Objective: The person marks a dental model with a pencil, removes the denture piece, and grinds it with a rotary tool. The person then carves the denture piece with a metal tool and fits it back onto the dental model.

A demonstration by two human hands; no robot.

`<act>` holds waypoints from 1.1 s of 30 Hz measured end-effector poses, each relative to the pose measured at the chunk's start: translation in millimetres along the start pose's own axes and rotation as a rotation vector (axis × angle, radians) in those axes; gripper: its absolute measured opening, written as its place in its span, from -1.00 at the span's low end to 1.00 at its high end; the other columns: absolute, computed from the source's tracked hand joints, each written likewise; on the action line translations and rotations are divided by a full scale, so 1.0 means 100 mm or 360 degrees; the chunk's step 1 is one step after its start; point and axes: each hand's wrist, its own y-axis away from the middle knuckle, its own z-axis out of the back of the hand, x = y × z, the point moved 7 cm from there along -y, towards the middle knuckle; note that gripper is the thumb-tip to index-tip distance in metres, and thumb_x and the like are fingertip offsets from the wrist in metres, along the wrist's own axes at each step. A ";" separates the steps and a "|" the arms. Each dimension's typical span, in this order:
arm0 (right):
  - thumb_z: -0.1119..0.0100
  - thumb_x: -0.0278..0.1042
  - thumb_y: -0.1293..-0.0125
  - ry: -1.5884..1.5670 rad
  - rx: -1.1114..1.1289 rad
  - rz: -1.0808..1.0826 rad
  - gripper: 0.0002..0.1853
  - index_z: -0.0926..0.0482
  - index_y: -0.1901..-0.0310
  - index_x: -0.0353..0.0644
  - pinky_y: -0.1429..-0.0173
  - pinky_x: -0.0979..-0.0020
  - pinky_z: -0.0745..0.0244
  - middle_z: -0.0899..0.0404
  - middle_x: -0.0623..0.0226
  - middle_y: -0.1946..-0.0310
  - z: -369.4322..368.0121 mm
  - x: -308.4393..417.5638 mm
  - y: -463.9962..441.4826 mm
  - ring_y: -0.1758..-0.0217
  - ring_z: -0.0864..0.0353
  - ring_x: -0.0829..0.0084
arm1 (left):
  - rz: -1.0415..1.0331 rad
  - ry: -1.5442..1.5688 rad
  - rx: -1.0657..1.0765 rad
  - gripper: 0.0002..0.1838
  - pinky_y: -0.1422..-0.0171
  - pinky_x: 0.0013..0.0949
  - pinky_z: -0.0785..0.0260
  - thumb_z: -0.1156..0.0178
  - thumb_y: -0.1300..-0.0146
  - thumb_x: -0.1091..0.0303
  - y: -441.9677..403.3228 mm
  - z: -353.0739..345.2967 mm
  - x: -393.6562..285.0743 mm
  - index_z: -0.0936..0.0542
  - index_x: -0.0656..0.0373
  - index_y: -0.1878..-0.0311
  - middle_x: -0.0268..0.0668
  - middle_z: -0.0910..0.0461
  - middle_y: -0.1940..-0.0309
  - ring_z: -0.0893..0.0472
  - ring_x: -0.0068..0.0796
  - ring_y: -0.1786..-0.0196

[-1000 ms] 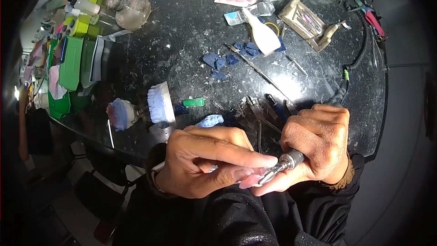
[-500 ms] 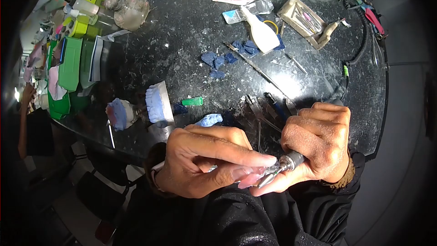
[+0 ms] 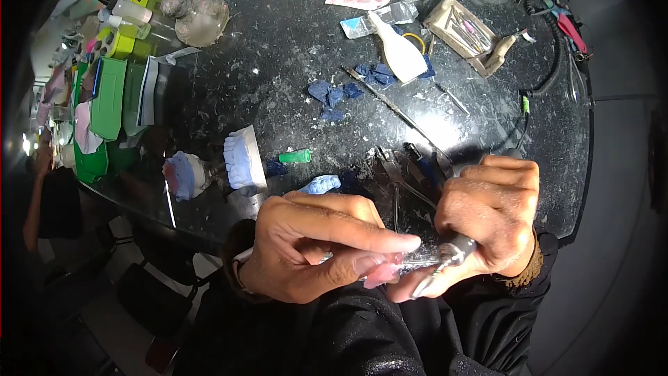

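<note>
Between the thumb and fingers of my left hand (image 3: pixel 313 244) is a pink acrylic dental piece (image 3: pixel 381 276) with a clear part; much of it is hidden by the fingers. My right hand (image 3: pixel 492 216) is wrapped round a rotary handpiece (image 3: pixel 457 249). Its metal bur (image 3: pixel 427 281) points down and to the left, beside the right thumb and a little apart from the pink piece. Beyond the hands lie pliers (image 3: pixel 391 170) and a small blue cast piece (image 3: pixel 321 184). Two blue-and-white dental casts (image 3: pixel 240 159) stand farther left.
White dust covers the dark table (image 3: pixel 278 49). A white bottle (image 3: pixel 400 52), a wooden tool holder (image 3: pixel 463 28) and blue wax scraps (image 3: pixel 330 94) lie farther back. Green bins (image 3: pixel 108 97) and a glass burner (image 3: pixel 202 17) stand left. Another person's arm (image 3: pixel 36 198) shows at far left.
My right hand has shifted slightly right, and the handpiece has tilted, carrying the bur away from the pink piece. My left hand has barely moved.
</note>
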 end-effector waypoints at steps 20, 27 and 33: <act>-0.51 -0.35 0.18 -0.0612 -0.0119 -0.0086 -0.69 -0.58 0.39 -0.20 0.66 0.66 -0.21 -0.60 0.43 0.67 0.06 0.05 -0.04 0.73 -0.50 0.63 | -0.0144 -0.0093 -0.0420 -0.70 0.22 -0.53 -0.52 -0.16 -0.10 0.70 0.07 0.05 -0.04 -0.49 0.48 0.05 -0.07 -0.62 0.33 -0.64 -0.43 0.24; -0.42 -0.44 0.10 -0.0794 -0.0102 -0.0286 -0.74 -0.63 0.30 -0.16 0.69 0.56 -0.24 -0.57 0.45 0.65 0.04 -0.01 0.00 0.77 -0.45 0.61 | -0.0401 -0.0527 -0.0255 -0.72 0.28 -0.47 -0.53 -0.22 0.01 0.72 0.04 0.06 -0.16 -0.56 0.46 0.15 -0.03 -0.62 0.35 -0.66 -0.36 0.31; -0.36 -0.59 0.07 -0.0972 0.0030 -0.0329 -0.80 -0.58 0.34 -0.29 0.63 0.65 -0.20 -0.49 0.47 0.78 0.00 -0.03 -0.02 0.77 -0.45 0.69 | -0.0495 -0.0811 -0.0365 -0.71 0.28 -0.42 -0.52 -0.29 0.15 0.73 0.04 0.00 -0.25 -0.61 0.39 0.25 -0.09 -0.63 0.36 -0.65 -0.30 0.31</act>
